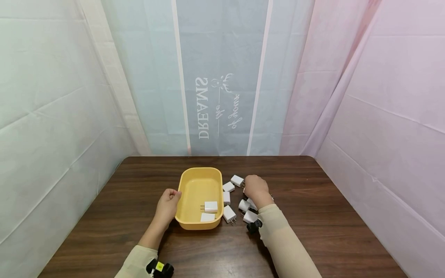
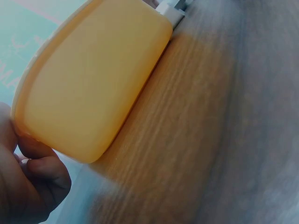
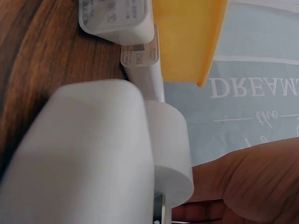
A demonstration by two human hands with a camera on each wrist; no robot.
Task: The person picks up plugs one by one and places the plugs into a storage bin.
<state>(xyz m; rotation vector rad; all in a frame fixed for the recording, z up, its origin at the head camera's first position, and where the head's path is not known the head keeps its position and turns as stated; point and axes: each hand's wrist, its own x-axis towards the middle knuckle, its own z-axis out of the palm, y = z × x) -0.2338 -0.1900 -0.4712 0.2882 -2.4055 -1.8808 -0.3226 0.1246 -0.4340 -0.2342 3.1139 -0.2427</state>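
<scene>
1. The yellow tub (image 1: 195, 189) sits on the brown tabletop (image 1: 330, 216), near the left hand (image 1: 168, 204), and its open side faces up
2. The left hand pinches the tub's rim on its left side with a thumb and bent fingers
3. The right hand (image 1: 258, 189) is down over the loose white plugs, to the right of the tub; its fingertips are hidden, so nobody can tell if it is pinching one
4. Two plugs lie in the near end of the tub: a boxy plug (image 1: 211, 207) with its metal pins pointing left, and another plug (image 1: 207, 217) just below it, partly hidden by the tub's wall
5. More lie outside on the tabletop, like the corner plug (image 1: 229, 213) by the tub and the round plug (image 1: 244, 205) near the right hand
6. The plugs look hard, smooth and light, so they may be a bit slippery, but they should not squash
7. The best place to hold one is by its two flat sides, away from the pins, which could poke or bend
8. The tub looks like thin, light plastic that could slide if bumped, so its rim is a good place to hold
</scene>
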